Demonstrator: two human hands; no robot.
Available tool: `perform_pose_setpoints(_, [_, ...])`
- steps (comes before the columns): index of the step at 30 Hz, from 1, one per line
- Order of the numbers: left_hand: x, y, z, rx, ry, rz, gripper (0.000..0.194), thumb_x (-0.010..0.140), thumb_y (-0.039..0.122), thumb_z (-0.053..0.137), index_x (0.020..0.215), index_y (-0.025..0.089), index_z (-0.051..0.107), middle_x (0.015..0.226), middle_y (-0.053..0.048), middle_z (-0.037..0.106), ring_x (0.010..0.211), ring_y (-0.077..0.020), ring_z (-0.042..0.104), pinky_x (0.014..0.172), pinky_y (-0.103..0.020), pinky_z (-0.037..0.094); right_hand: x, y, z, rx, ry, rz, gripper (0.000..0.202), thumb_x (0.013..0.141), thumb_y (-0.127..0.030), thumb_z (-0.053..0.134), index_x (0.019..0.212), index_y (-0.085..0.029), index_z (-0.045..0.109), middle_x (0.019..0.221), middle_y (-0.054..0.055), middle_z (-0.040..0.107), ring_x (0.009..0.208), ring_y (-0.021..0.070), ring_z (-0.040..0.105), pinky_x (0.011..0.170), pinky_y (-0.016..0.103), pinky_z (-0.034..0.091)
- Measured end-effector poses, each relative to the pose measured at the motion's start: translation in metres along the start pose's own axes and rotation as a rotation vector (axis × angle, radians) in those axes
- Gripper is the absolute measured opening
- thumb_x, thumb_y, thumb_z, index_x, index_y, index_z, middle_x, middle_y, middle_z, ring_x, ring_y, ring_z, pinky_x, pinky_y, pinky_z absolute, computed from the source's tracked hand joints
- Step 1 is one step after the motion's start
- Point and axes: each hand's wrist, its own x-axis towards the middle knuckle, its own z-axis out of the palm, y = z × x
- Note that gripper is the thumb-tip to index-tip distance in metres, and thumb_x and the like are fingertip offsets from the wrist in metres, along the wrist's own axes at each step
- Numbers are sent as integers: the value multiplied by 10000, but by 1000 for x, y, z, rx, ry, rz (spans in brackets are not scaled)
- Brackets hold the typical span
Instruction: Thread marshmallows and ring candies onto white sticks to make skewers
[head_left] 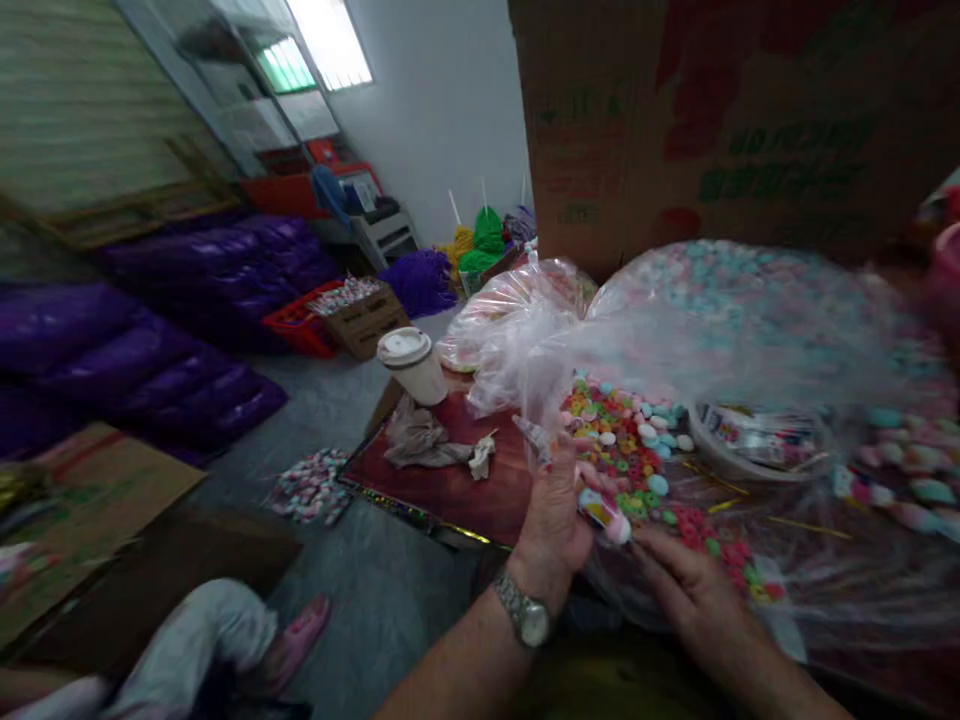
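Note:
My left hand (551,530), with a silver watch on its wrist, holds a small clear packet (602,515) filled with candies. The packet's rounded pink and white end points toward my right hand (686,580), whose fingers are pressed together close to it; whether they pinch anything is too blurred to tell. Loose ring candies (626,455) in red, green and yellow lie on clear plastic just beyond my hands, with pale blue and white round candies beside them. A round tub (694,430) of printed wrappers stands to the right.
Large clear bags of candy (750,300) lie before a tall cardboard box (600,130). A lidded paper cup (420,375) and crumpled plastic (420,435) are on the table's left. Wrapped candies (309,487) are heaped on the floor near a seated person's leg (202,640).

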Motion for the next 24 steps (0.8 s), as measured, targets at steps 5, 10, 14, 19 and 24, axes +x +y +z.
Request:
perform_pose_setpoints(5, [-11, -6, 2, 20, 16, -72, 552, 600, 639, 694, 801, 146, 548, 461, 40, 534, 420, -105, 520, 591, -278, 486, 10, -11, 7, 6, 94, -34, 310, 889, -348, 392, 901, -184, 655, 806, 57, 664, 724, 195, 610, 630, 251, 482])
perform_pose_setpoints(10, [-7, 5, -7, -42, 26, -62, 554, 565, 635, 718, 781, 169, 514, 492, 44, 543, 454, -104, 529, 613, -269, 475, 2, -9, 6, -58, 26, -54, 311, 893, -340, 393, 740, -185, 615, 628, 26, 610, 571, 171, 568, 538, 244, 454])
perform_pose_setpoints(14, [-14, -14, -13, 28, -40, -31, 454, 654, 573, 693, 650, 176, 473, 430, 70, 440, 468, -105, 495, 663, -280, 460, 6, -13, 20, 20, 97, -86, 298, 913, -331, 363, 891, -160, 607, 800, 74, 644, 719, 189, 605, 668, 260, 487])
perform_pose_setpoints(19, [-27, -31, -23, 416, -95, 125, 483, 820, 590, 475, 586, 168, 478, 738, -31, 605, 749, -155, 542, 762, -272, 423, 12, -13, 35, 27, 190, -82, 297, 905, -341, 377, 921, -153, 607, 805, 87, 653, 702, 192, 613, 649, 258, 496])
perform_pose_setpoints(24, [-35, -18, -31, 531, -252, 143, 449, 895, 539, 327, 672, 181, 481, 856, -76, 653, 848, -199, 577, 814, -319, 440, 10, -11, 41, 20, 215, -129, 260, 910, -343, 391, 901, -165, 580, 783, 73, 638, 688, 184, 605, 627, 241, 486])
